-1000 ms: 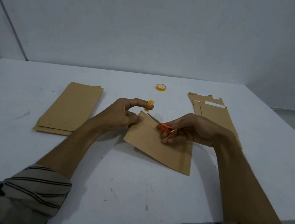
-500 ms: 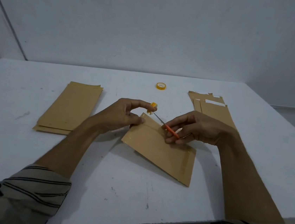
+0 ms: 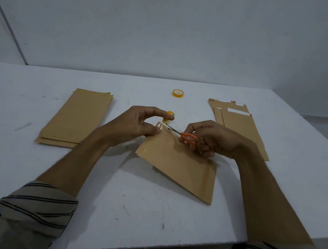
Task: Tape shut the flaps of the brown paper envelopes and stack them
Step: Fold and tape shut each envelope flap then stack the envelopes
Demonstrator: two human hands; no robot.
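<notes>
Envelope (image 3: 177, 162) flat on table (image 3: 148, 214), taped corner pressed under left hand (image 3: 136, 124) thumb; curled forefinger holds tape roll (image 3: 169, 116) just beyond. Right hand (image 3: 212, 139) fingers grip orange scissors (image 3: 186, 137), blades reaching between thumb and roll. Envelope stacks lie outside each hand.

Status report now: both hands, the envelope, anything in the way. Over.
Left hand holds tape roll, thumb on envelope corner. Right hand grips orange scissors, blades at that corner. Nothing blocks the cut.
</notes>
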